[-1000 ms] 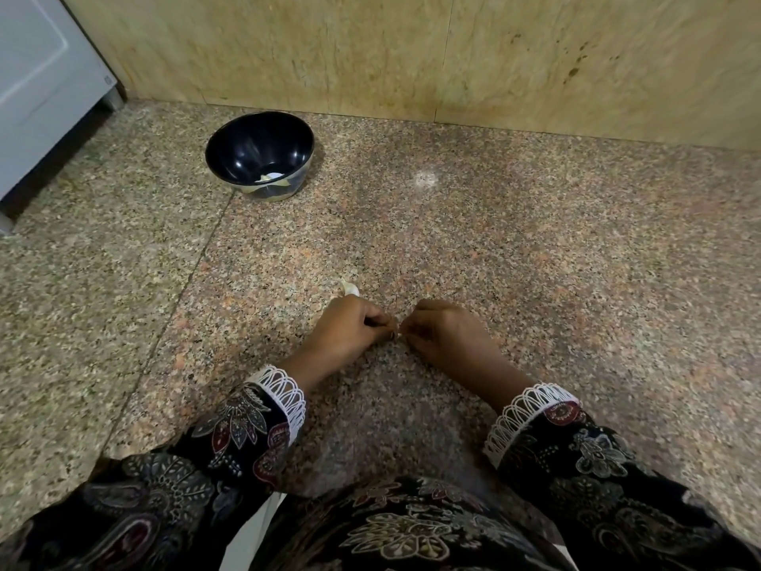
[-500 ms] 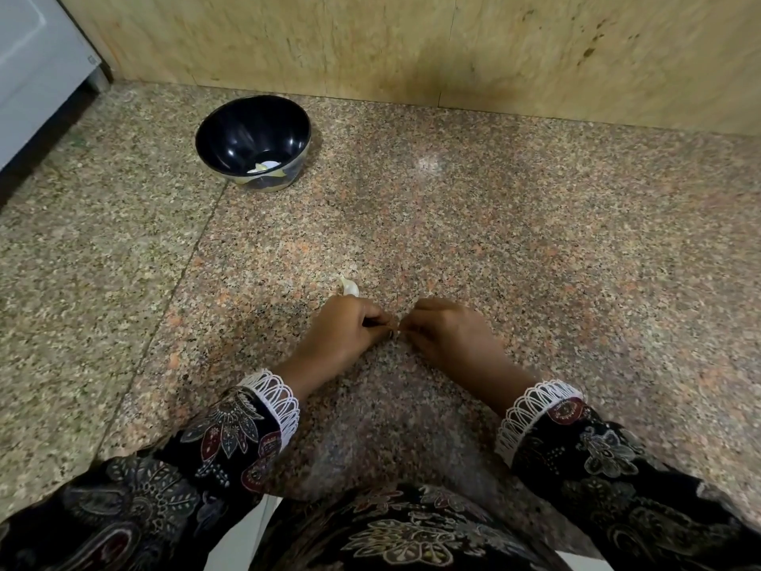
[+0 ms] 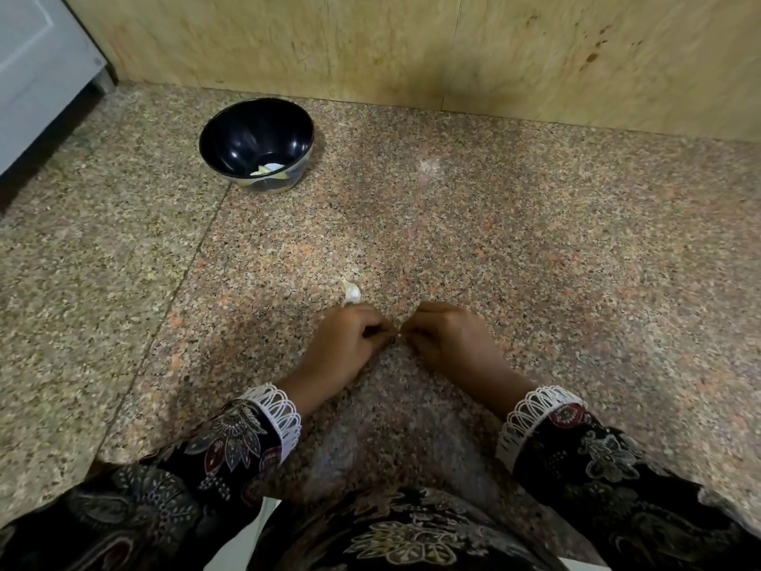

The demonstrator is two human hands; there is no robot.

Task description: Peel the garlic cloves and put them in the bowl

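Little has changed: my left hand (image 3: 348, 344) and right hand (image 3: 447, 340) still pinch together, contents hidden; white garlic clove (image 3: 351, 291) untouched, dark round bowl (image 3: 214, 129) waits.

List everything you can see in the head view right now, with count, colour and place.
bowl: one, black inside, on the floor at far left near the wall.
pieces in the bowl: a few, white and pale yellow, at its bottom; count unclear.
garlic clove: one, white, on the floor just beyond the left hand.
floor: one, speckled brown granite.
wall: one, tan, along the far edge.
cabinet: one, white, far left corner.
sleeves: two, dark floral with white lace cuffs.
left hand: one, fingers curled, fingertips meeting the right's.
right hand: one, fingers curled; what they pinch is hidden.
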